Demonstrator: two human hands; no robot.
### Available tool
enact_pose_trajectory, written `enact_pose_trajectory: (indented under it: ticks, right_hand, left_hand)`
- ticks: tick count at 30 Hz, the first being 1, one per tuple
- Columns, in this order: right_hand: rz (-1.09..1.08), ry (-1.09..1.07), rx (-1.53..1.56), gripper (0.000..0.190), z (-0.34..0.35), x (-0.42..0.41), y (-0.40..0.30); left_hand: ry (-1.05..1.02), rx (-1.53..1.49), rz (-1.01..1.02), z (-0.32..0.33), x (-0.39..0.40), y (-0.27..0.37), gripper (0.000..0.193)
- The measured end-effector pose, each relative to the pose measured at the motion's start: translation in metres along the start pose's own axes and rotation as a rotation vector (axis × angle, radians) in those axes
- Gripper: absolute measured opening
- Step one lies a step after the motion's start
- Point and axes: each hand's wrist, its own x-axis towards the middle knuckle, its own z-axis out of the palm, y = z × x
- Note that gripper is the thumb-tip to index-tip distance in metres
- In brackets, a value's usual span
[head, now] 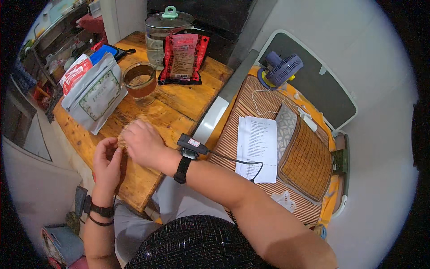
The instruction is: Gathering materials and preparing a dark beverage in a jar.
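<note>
My right hand (142, 144) covers most of a small tan, rough-textured piece (121, 137) and has its fingers curled over it. It looks woven or fibrous, but its exact kind is hidden. At its left side my left hand (108, 159) pinches the edge between thumb and fingers. Both hands are above the wooden table (174, 106), near its front left. Just beyond them stand a white pouch (97, 97) with a printed label and a glass cup (140, 82) with a brown band around it.
At the table's back are a lidded glass jar (154, 43) and a red-and-black packet (184, 59). A blue pouch (104, 53) lies behind the white one. To the right, a striped mat (228, 141) bears printed sheets (257, 144), a woven cushion (307, 161) and a small fan (284, 69).
</note>
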Motion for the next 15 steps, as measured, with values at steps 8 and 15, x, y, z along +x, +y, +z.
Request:
enact_pose_trajectory:
  ticks: [8, 15]
  right_hand:
    - [0.0, -0.053, -0.082, 0.017, 0.006, -0.002, 0.003]
    - [-0.026, -0.051, -0.071, 0.015, 0.003, 0.0, 0.0]
  left_hand:
    - [0.005, 0.115, 0.347, -0.005, -0.026, 0.045, 0.008]
    - [-0.924, -0.229, 0.833, 0.039, -0.048, 0.194, 0.027]
